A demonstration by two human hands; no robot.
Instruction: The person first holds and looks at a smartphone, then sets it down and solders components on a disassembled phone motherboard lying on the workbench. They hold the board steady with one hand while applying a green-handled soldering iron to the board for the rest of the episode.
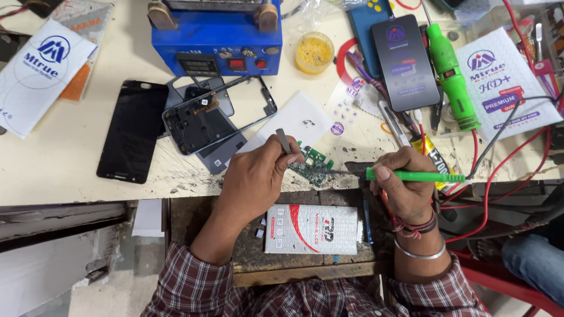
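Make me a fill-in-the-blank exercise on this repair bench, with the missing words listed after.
1. The right hand holds a tool with a ____ handle.
2. The left hand presses tweezers onto a small green ____ at the bench edge.
3. The detached black screen lies to the ____ of the opened phone frame.
4. The machine at the back of the bench is ____ in colour.

Missing words: green; circuit board; left; blue

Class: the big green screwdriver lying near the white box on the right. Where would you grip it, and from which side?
Grip the green screwdriver around its thick middle barrel, coming from above. It lies flat and slanted on the bench, tip pointing away, with a phone close on its left, so fingers fit best across the barrel.
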